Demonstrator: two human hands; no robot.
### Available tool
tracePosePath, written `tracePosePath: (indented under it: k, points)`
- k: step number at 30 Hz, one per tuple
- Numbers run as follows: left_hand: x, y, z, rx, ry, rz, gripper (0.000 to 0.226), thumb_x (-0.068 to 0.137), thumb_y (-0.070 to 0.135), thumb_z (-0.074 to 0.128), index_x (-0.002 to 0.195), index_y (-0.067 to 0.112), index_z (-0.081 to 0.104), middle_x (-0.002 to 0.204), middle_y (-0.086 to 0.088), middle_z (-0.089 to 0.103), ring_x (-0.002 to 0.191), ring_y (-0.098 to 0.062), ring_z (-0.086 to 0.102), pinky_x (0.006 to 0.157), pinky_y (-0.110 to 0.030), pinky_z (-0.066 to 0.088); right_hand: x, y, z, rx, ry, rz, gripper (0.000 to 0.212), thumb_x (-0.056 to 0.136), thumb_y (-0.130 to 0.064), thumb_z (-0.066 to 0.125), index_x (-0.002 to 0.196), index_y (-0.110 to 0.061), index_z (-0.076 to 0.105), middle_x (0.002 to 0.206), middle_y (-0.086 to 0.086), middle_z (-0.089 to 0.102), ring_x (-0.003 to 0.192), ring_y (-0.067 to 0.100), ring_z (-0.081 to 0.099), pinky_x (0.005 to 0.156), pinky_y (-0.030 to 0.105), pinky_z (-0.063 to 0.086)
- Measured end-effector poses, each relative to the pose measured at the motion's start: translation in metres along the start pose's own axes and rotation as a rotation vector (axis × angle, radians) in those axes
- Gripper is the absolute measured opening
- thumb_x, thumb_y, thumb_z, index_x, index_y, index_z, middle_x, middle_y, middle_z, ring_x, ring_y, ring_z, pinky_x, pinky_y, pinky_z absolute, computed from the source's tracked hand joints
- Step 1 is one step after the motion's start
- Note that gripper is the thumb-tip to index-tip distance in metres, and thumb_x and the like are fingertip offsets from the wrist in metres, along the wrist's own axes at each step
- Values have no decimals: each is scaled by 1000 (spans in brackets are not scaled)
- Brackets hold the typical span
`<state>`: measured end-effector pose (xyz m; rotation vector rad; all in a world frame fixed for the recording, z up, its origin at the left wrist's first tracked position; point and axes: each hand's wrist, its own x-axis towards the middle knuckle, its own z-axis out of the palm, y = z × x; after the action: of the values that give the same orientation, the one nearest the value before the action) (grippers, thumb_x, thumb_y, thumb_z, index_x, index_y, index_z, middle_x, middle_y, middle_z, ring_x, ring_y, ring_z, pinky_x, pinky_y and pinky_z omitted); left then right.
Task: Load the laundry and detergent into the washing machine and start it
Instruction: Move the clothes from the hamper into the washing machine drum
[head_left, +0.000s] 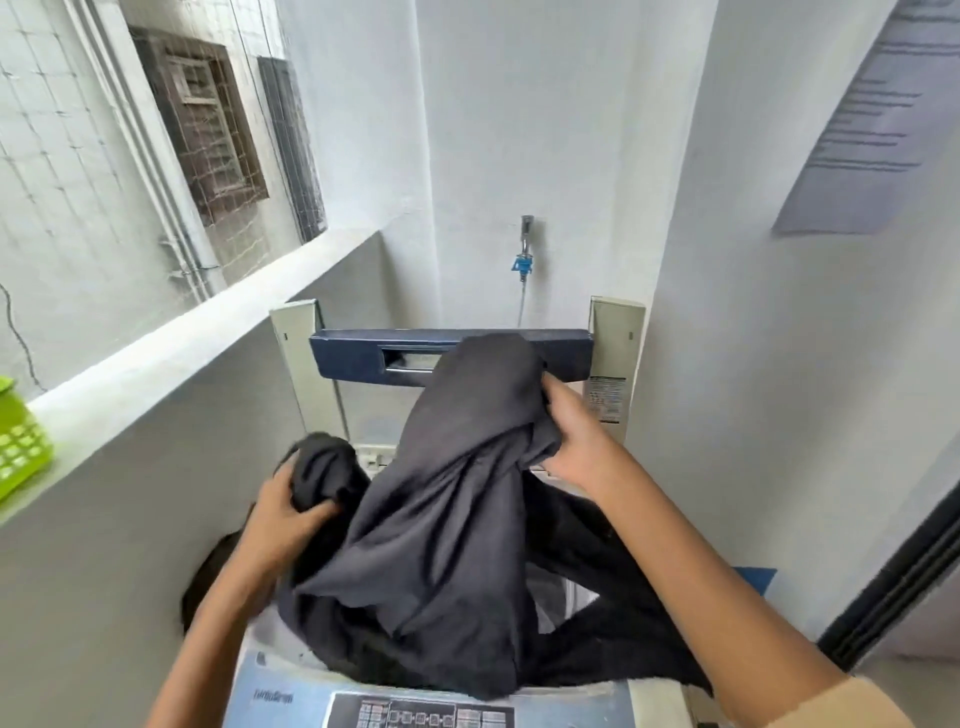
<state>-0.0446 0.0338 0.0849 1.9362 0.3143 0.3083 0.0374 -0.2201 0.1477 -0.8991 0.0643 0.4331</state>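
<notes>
While a green basket (21, 447) sits on the ledge at far left, the left hand (283, 514) curls its fingers tight round one bunched end of a dark garment (441, 519). The garment hangs over the open top of the washer (265, 670) and spills onto its panel (431, 714), whose logo and printed chart are too blurred to read. Behind stands the raised lid (363, 358). The right hand (576, 441) grips the garment's upper fold. Further right, a sticker (605, 400) carries unreadable small print.
</notes>
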Motion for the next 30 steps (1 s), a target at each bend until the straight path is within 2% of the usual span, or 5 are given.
tracePosePath:
  k: [9, 16, 19, 25, 30]
  points:
    - [-23, -13, 45, -159, -439, 26, 67, 84, 1, 55, 132, 43, 34, 144, 0, 41, 122, -13, 51, 103, -29, 41, 24, 0, 25, -165, 20, -83, 20, 97, -25, 44, 94, -13, 60, 84, 6, 64, 77, 16, 61, 65, 25, 50]
    - [-68, -7, 108, -230, -130, 230, 94, 60, 50, 72, 140, 41, 23, 144, 26, 29, 131, 10, 30, 106, -19, 28, 28, -19, 13, -167, 246, -249, 11, 87, -8, 55, 76, -10, 57, 70, 8, 59, 64, 19, 56, 62, 27, 46]
    - [-49, -28, 131, 1, -339, 234, 81, 75, 26, 71, 142, 28, 27, 145, 13, 39, 133, -1, 38, 104, -19, 33, 29, -14, 6, -237, 260, -194, 11, 83, -5, 59, 74, -11, 59, 68, 7, 60, 64, 19, 57, 64, 28, 48]
    - [0, -17, 77, -34, 140, 193, 46, 77, -14, 37, 106, 10, 63, 101, -2, 67, 99, -20, 60, 83, -24, 44, 29, -21, -50, -572, 417, -315, 28, 68, 4, 69, 92, -6, 62, 87, 11, 64, 80, 24, 59, 72, 30, 51]
    - [30, -10, 42, 102, 153, 134, 38, 83, -6, 44, 108, 18, 60, 99, -4, 65, 94, -24, 61, 77, -32, 43, 13, -1, -82, -816, 325, -182, 10, 77, 0, 68, 76, -10, 65, 75, 6, 64, 66, 15, 57, 54, 16, 46]
